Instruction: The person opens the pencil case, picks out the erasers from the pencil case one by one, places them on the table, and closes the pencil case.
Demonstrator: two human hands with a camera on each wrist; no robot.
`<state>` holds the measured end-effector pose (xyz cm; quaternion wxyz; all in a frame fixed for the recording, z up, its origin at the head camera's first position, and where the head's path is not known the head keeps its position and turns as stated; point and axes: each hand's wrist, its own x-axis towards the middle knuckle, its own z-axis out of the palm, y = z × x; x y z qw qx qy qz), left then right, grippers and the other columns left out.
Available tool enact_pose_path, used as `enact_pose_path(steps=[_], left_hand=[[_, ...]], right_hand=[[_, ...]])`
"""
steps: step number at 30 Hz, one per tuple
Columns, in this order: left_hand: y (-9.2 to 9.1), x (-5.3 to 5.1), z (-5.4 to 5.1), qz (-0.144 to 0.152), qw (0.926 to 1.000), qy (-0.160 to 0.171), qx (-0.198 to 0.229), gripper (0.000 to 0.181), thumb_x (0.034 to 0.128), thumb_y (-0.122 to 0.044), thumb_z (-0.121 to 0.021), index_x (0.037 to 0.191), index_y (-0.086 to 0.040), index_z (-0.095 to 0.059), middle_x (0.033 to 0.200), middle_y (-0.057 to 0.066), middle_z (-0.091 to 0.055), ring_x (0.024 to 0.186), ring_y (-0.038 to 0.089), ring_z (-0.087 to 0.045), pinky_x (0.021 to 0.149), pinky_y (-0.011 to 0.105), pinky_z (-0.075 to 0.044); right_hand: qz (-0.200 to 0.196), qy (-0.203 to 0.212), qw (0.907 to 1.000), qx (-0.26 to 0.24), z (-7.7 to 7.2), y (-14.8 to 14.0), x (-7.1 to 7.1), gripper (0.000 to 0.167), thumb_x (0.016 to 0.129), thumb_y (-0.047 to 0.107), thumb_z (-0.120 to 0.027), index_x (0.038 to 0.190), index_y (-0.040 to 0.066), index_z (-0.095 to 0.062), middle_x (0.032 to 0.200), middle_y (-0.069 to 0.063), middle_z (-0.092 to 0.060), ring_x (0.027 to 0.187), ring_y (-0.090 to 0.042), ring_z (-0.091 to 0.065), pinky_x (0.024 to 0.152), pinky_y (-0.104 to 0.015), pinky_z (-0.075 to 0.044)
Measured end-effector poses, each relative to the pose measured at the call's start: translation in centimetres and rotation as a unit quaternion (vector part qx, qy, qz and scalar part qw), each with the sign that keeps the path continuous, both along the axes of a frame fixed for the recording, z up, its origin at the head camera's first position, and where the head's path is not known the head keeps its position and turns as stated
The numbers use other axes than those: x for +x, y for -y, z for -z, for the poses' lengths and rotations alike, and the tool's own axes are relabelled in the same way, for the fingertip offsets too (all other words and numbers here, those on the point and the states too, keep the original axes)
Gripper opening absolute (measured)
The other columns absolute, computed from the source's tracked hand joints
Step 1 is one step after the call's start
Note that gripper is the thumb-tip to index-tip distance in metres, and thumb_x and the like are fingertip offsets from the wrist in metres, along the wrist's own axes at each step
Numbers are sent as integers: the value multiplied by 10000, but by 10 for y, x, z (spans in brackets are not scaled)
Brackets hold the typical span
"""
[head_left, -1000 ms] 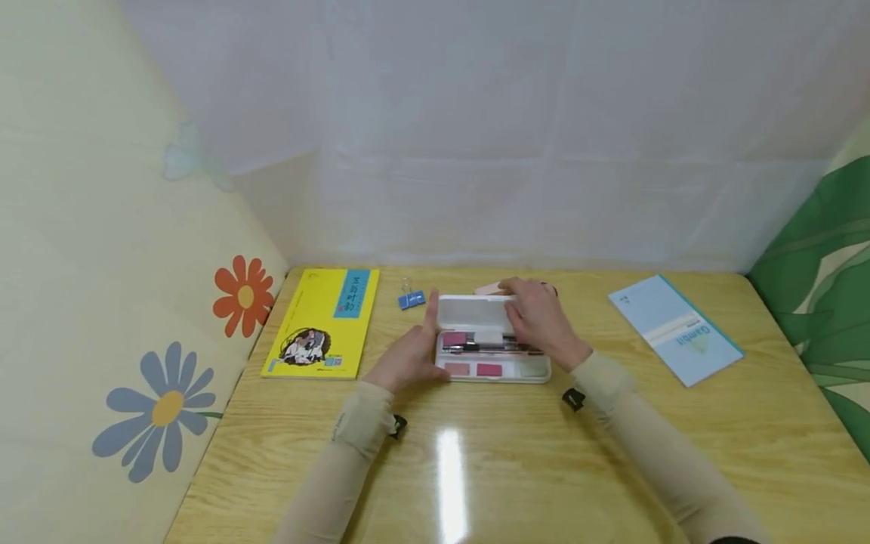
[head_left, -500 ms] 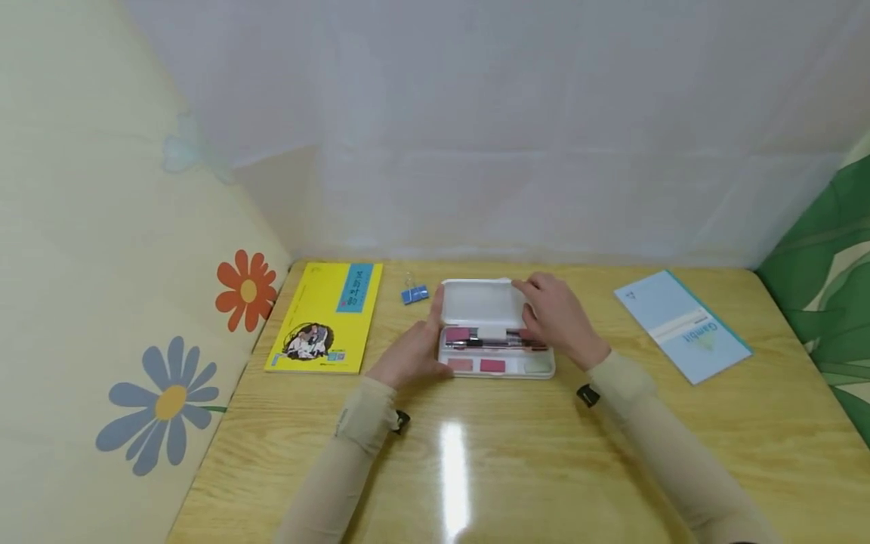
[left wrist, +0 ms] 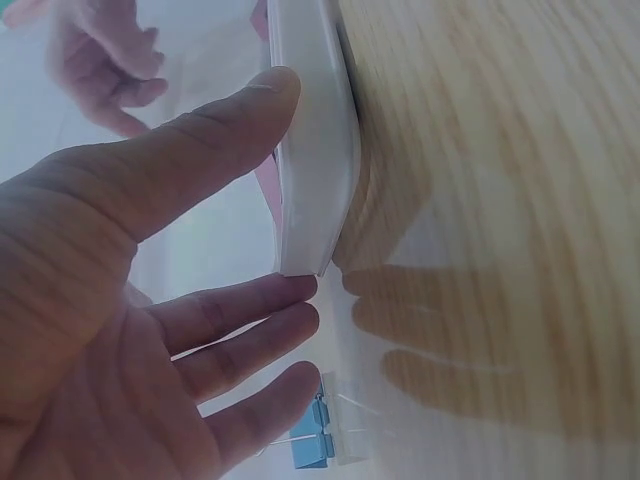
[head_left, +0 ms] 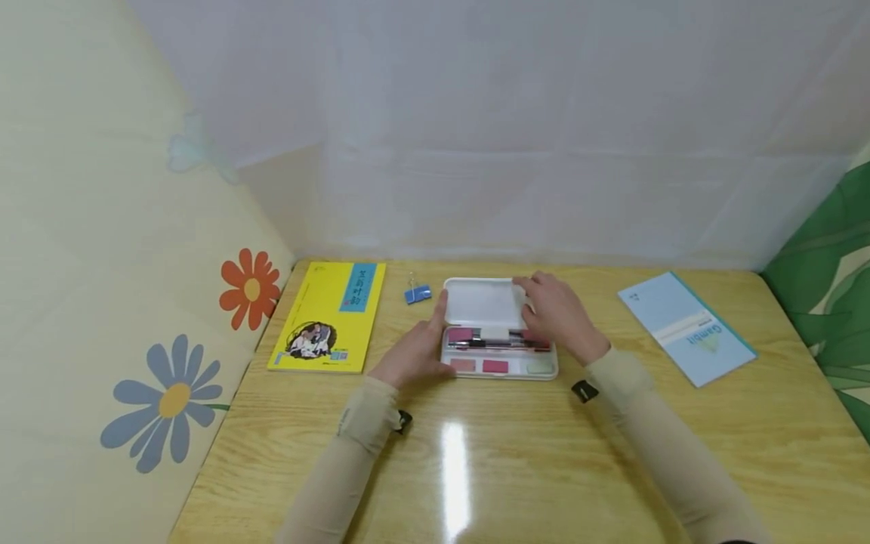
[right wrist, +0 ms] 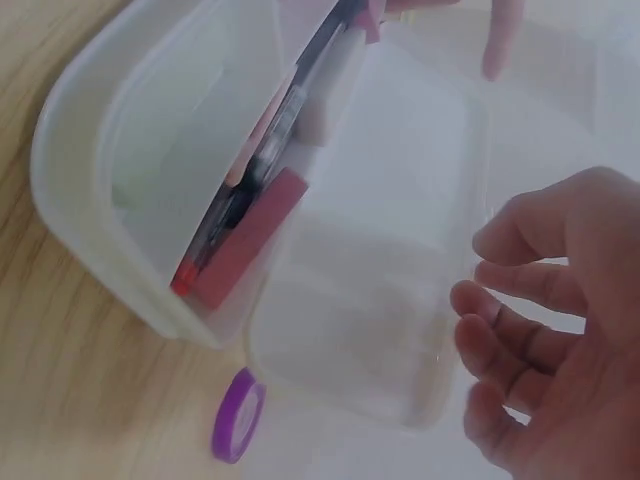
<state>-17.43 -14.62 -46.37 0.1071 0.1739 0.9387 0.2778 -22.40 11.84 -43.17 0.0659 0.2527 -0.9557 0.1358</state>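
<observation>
A white plastic pencil case [head_left: 550, 372] lies with its lid [head_left: 482, 301] folded back, hinge side away from me. Pens [right wrist: 262, 160], a white eraser [head_left: 494, 333] and pink blocks [head_left: 495, 366] are inside. My left hand [head_left: 414, 353] is at the case's left end; its straight thumb touches the near wall, the other fingers extend along that end. My right hand [head_left: 556, 311] is at the lid's far right corner. Its fingers are loosely bent, tips at the lid's edge in the right wrist view, no pinch visible. A purple ring [right wrist: 240, 415] lies beside the case.
Left of the case lies a yellow book [head_left: 329, 317], with a blue binder clip [head_left: 418, 294] between them. A light blue notebook [head_left: 686, 329] lies to the right on the wooden table [head_left: 544, 468]. A white cloth [head_left: 544, 136] hangs behind.
The lid has swung further back, and its inner face shows more fully. My right hand moved slightly right with it, then stayed almost still. My left hand kept its place.
</observation>
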Motion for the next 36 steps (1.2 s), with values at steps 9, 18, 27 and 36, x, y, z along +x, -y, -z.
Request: enact_pose_path(steps=[9,18,27,36], left_hand=[[0,-2,-1,31,10000,50,-15,1401,735,-176,-922,1625,-183,160,1418,227,-583,1232,303,-612,1158,430,-463],[1,-4,2,141,9998,-5,-153,1379,743,-171,-918,1630,-158,137,1464,244,-544,1273,330,-592,1170,433,-450],[0,-4,1,119,9997,-79,-193,1388,725,-181,-929,1633,-155,120,1395,262,-589,1235,348,-612,1149,439,-471],[2,-4,2,124,9998,-1,-175,1375,736,-179,-923,1633,-151,119,1463,253,-540,1287,342,-585,1173,429,-448]], right_hand=[[-539,-466,9975,19,-12,38,19,208,880,137,-705,1070,63,-749,916,-78,-725,793,-229,-669,674,-366,-596],[-1057,470,9898,835,10,80,13,50,859,81,-726,909,87,-726,861,-55,-716,774,-212,-650,689,-344,-599],[-1071,109,9887,1039,17,93,12,54,877,79,-727,930,80,-719,882,-81,-717,778,-238,-666,663,-369,-613],[-1079,284,9896,902,14,96,13,78,885,43,-712,960,61,-705,898,-92,-730,803,-247,-682,704,-357,-619]])
